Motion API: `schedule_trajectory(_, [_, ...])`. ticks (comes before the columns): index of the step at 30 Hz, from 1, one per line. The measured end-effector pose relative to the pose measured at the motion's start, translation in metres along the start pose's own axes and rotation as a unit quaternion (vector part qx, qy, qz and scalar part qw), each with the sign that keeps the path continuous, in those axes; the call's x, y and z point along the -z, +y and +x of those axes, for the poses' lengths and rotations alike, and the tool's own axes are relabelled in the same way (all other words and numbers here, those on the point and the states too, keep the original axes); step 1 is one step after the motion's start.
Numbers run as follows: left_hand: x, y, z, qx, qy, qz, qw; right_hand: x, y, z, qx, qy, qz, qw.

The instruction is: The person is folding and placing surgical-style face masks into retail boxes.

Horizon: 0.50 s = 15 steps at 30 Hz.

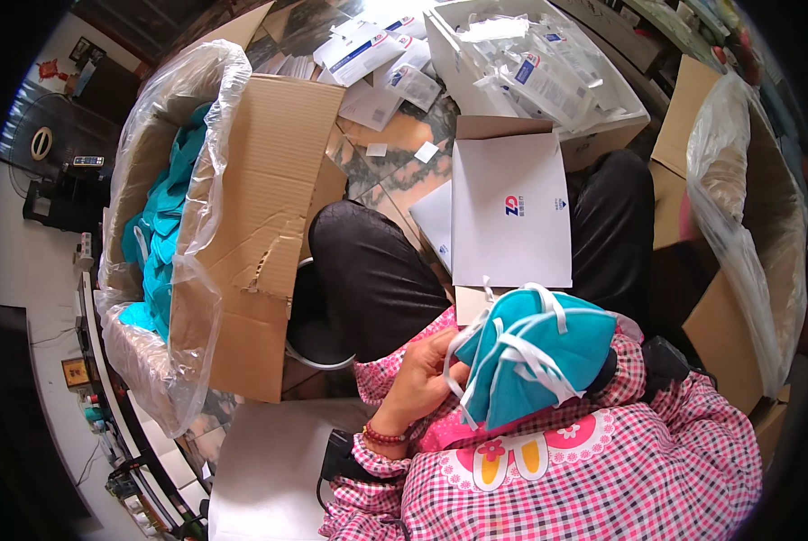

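While the left hand [425, 380], nearly closed, pinches the teal masks [579, 346], they fan rightward, nearside of the white box [512, 171], and the right hand is too hidden to tell.

Left: masks [163, 216] in carton [269, 225] | centre: box [512, 225] between knees [354, 261] | beyond: packets [548, 86] in tub [607, 141] | right: second carton [720, 338]

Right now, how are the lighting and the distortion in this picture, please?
Head view: black corners, and the long pale edge at left bows; head view: the left carton's clear liner shines, while the black trousers look dark; head view: the blue masks look fairly sharp.
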State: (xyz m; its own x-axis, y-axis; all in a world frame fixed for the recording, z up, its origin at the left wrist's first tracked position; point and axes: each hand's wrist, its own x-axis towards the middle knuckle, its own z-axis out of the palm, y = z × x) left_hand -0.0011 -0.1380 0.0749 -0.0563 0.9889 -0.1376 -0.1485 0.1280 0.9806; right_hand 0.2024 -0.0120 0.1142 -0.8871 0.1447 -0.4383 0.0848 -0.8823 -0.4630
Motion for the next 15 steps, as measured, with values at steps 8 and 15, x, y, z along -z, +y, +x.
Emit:
schedule_trajectory(8, [0.026, 0.016, -0.033, 0.032, 0.022, 0.102, 0.994, 0.073, 0.044, 0.004, 0.081, -0.329, 0.227, 0.913])
schedule_trajectory(15, [0.133, -0.031, -0.112, 0.17, 0.406, 0.076, 0.895, 0.115, -0.064, -0.026, 0.305, 0.205, -0.488, 0.792])
